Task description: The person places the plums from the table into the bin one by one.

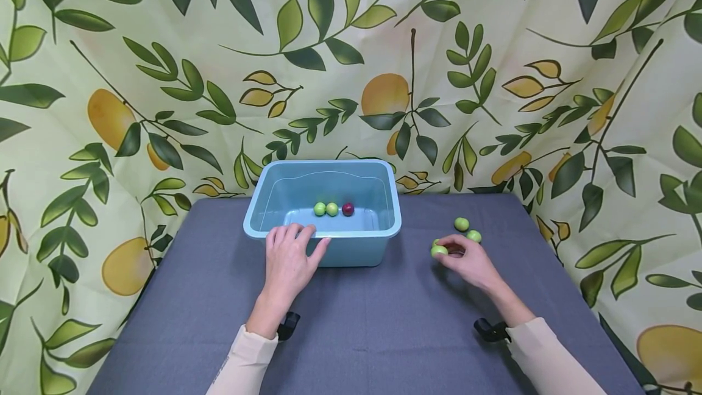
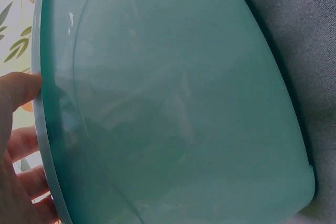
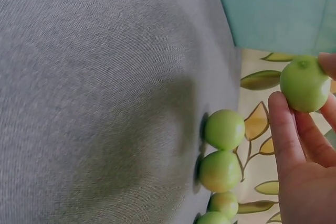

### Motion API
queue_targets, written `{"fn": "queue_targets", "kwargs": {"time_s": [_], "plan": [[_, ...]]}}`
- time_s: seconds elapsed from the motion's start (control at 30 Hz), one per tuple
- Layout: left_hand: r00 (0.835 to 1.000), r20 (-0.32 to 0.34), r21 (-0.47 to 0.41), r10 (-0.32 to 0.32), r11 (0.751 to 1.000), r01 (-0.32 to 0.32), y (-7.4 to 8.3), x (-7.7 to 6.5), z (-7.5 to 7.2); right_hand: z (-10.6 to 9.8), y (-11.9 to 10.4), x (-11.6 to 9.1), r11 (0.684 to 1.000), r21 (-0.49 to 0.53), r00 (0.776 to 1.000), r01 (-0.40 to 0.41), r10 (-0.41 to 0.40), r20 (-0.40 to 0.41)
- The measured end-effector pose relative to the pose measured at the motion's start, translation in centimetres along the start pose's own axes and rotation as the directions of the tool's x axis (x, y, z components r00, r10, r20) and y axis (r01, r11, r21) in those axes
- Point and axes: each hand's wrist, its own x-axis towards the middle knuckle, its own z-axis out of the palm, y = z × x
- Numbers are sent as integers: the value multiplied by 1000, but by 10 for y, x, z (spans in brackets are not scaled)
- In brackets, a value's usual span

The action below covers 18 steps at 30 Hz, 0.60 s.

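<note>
My right hand (image 1: 466,261) pinches a small round green fruit (image 3: 304,84) between thumb and fingers, a little above the table at the right. Beyond it on the cloth lie several more green fruits (image 3: 224,129), close together in a row in the right wrist view. My left hand (image 1: 287,258) rests at the front rim of a light blue plastic basin (image 1: 322,166), its fingers reaching over the edge and its thumb spread to the right. Inside the basin sit two green fruits (image 1: 331,209) and one dark red fruit (image 1: 348,209), side by side on the bottom.
A grey-blue cloth (image 1: 351,322) covers the table. Behind and at both sides hangs a cloth backdrop (image 1: 329,90) printed with leaves and orange fruit. The basin stands near the table's back edge, left of the loose fruits.
</note>
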Motion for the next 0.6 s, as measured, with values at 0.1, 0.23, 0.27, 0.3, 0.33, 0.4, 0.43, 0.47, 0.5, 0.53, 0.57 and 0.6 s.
{"fn": "queue_targets", "kwargs": {"time_s": [0.1,0.23,0.27,0.3,0.33,0.4,0.43,0.47,0.5,0.53,0.57,0.6], "plan": [[1000,0,1,0,1000,0,0,0,0,0,-5,1,1000,1,1000,-6,6,-3],[1000,8,6,-5,1000,5,0,0,-1,2,-16,1,1000,11,1000,-23,23,0],[1000,10,7,-7,1000,7,0,0,-1,2,-24,0,1000,12,1000,-26,26,2],[1000,13,8,-8,1000,7,1,0,-1,1,-31,0,1000,13,1000,-27,27,5],[1000,14,9,-9,1000,8,1,0,-1,2,-34,0,999,14,1000,-30,30,7],[1000,15,10,-9,1000,9,0,0,-1,3,-39,1,999,25,999,-34,34,11],[1000,15,10,-10,1000,9,0,0,-1,3,-41,2,999,26,999,-38,38,12],[1000,15,11,-9,1000,9,0,0,-1,4,-40,3,999,32,999,-34,33,10],[1000,15,12,-8,1000,8,0,0,-1,4,-36,5,999,41,999,-32,32,9],[1000,16,12,-8,1000,8,0,0,-1,5,-32,6,998,52,999,-32,32,8],[1000,16,13,-7,1000,7,0,0,-1,5,-32,7,998,60,1000,-28,28,6],[1000,16,15,-6,1000,6,0,0,-1,5,-33,8,998,60,1000,-25,25,6]]}}
